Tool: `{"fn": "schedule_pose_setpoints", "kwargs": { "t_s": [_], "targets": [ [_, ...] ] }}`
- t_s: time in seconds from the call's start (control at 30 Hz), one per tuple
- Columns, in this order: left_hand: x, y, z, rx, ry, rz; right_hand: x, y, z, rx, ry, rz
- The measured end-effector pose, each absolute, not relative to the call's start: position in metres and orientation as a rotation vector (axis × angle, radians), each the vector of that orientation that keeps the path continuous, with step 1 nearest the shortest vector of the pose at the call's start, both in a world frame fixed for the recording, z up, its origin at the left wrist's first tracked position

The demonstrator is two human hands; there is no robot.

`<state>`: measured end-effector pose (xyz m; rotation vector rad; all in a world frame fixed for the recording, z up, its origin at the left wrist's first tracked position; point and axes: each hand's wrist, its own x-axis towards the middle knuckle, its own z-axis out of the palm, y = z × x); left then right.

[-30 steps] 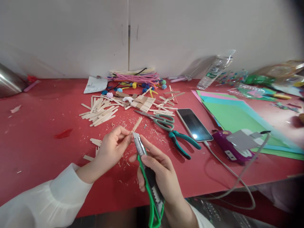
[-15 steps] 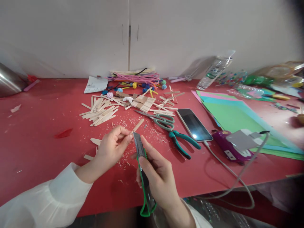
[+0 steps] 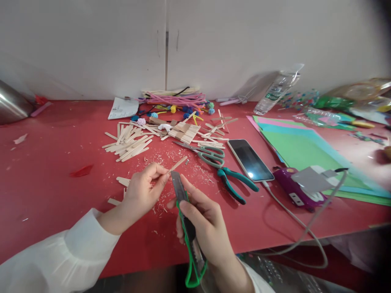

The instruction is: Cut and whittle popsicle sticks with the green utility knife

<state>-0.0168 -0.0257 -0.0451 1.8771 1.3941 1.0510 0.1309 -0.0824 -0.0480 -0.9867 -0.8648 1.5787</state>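
Observation:
Pinched between the thumb and fingers of my left hand (image 3: pixel 145 189) is a thin wooden craft stick (image 3: pixel 179 163), its free end pointing up and to the right. My right hand (image 3: pixel 203 221) is closed around a green and black utility knife (image 3: pixel 190 236). The knife's blade end comes up close to the stick beside my left fingertips; whether it touches the wood I cannot tell. Wood shavings (image 3: pixel 163 205) lie scattered on the red table (image 3: pixel 61 162) beneath both hands. Several cut stick pieces (image 3: pixel 122 181) lie partly hidden behind my left hand.
Beyond my hands lie a pile of craft sticks (image 3: pixel 131 142), joined sticks (image 3: pixel 185 132) and pipe cleaners (image 3: pixel 175 98). Scissors (image 3: pixel 210 156), pliers (image 3: pixel 236 181) and a phone (image 3: pixel 251 160) lie to the right, near coloured paper (image 3: pixel 305 150), a purple power strip (image 3: pixel 293 187) and a bottle (image 3: pixel 276 91).
The stick has turned so that it looks narrower, its free end slightly farther right. My right hand and the knife's handle end have shifted a little down and right.

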Motion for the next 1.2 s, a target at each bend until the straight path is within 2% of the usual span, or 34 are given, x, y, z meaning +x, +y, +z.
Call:
{"fn": "schedule_pose_setpoints", "kwargs": {
  "t_s": [0.33,0.8,1.2],
  "targets": [
    [-0.0160,-0.0235,-0.0515,1.766,1.352,1.064,0.1330,-0.0778,-0.0476,-0.856,-0.709,1.730],
    [-0.0144,-0.0232,-0.0436,1.748,1.330,1.079,0.1265,-0.0864,-0.0535,-1.178,-1.202,1.254],
    [-0.0157,-0.0225,-0.0448,1.791,1.381,1.050,0.1280,-0.0848,-0.0549,-1.204,-1.245,1.222]
  ]
}}
